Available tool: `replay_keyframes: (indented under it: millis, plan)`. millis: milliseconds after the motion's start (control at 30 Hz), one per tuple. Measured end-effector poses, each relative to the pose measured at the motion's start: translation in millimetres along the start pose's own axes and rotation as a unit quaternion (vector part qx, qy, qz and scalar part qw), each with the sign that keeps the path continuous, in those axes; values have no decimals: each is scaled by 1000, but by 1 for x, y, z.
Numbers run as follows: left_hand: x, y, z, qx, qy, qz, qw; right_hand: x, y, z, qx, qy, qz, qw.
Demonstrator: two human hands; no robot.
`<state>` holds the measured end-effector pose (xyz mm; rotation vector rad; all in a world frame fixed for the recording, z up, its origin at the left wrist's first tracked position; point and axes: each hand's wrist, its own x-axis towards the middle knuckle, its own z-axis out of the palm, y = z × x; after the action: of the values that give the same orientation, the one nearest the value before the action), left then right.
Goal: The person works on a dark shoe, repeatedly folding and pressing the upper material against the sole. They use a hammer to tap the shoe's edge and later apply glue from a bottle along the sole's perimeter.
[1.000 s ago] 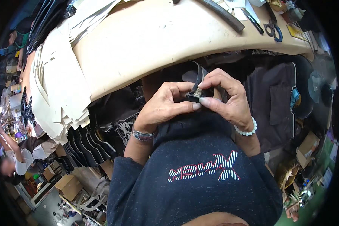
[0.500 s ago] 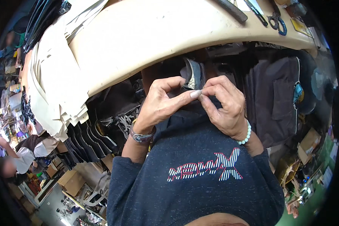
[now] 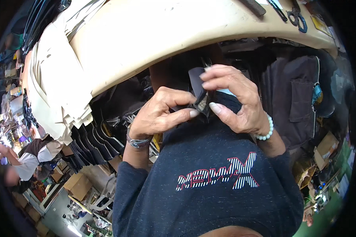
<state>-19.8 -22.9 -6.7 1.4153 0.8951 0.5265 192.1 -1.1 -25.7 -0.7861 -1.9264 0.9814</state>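
At the middle, just below the worktable's edge [image 3: 174,47], my left hand [image 3: 162,110] pinches the lower end of a folded dark strip [image 3: 197,81] between thumb and index finger. The strip has a grey inner face and a light, mottled patch at its bend. My right hand [image 3: 239,100] is open around the strip's right side, thumb and fingers apart, fingertips near or lightly on its upper part; contact is unclear.
Cream cut sheets [image 3: 63,79] lie piled on the table's left, scissors [image 3: 298,21] at its back right. Dark pieces [image 3: 91,140] hang at lower left, a dark bag-like item [image 3: 288,98] at right. Another person [image 3: 27,162] works at far left.
My hands have drawn apart. My left hand moved slightly left and stayed pinched; my right hand's fingers rose and spread from their pinch. The strip turned, showing more of its grey face.
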Motion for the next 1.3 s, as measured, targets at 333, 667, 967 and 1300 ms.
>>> replay_keyframes:
  millis: [333, 667, 967, 1300]
  plan:
    - [-25, -17, 2, -78, -31, -22, 996, 20, 10, -1, -29, -232, -154, 960]
    - [-27, -19, -3, -41, -46, -112, 992, 13, 19, 12, -92, -184, -177, 962]
    - [-25, -21, 4, -124, 19, -126, 984, 5, 22, 10, 163, -254, 52, 952]
    - [-28, -17, 10, -58, 64, -136, 987, -2, 18, 6, 80, -247, 39, 965]
